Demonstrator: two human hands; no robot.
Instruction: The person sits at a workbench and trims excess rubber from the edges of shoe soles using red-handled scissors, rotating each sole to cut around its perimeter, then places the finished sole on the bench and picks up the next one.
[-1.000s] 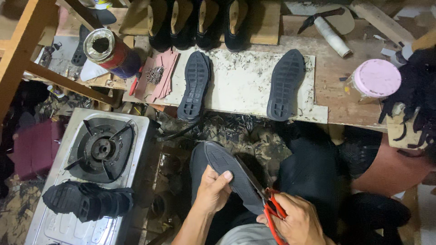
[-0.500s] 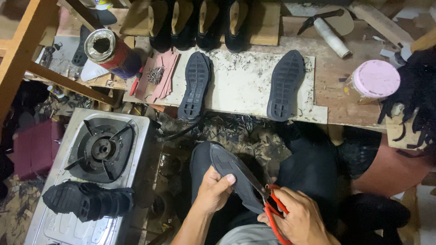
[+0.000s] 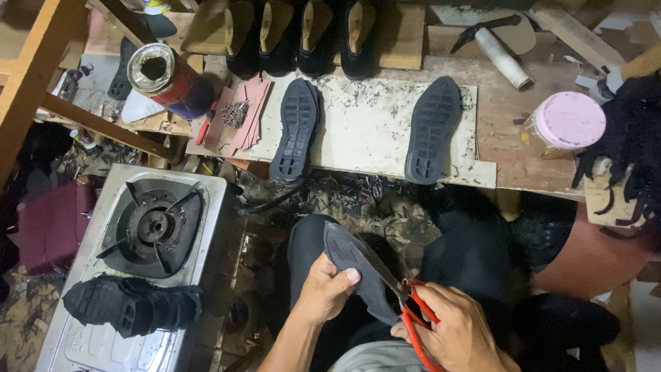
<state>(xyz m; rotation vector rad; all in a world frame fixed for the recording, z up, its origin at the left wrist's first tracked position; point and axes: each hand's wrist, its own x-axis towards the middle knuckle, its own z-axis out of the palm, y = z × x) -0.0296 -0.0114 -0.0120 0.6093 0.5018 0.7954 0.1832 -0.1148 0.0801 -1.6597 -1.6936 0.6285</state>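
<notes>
Cluttered workbench (image 3: pixel 523 138) holds two black soles (image 3: pixel 296 127), pink-lidded jar (image 3: pixel 570 120), open tin (image 3: pixel 162 76). Left hand (image 3: pixel 327 289) grips grey sole (image 3: pixel 358 269); right hand (image 3: pixel 458 331) clamps red-handled scissors (image 3: pixel 413 313). Stove (image 3: pixel 148 227) left.

sole (image 3: pixel 358 275) tilted steeper, scissors (image 3: pixel 413 317) advanced

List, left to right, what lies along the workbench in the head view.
Open tin can → pink leather pieces → left black sole → right black sole → pink-lidded jar.
</notes>
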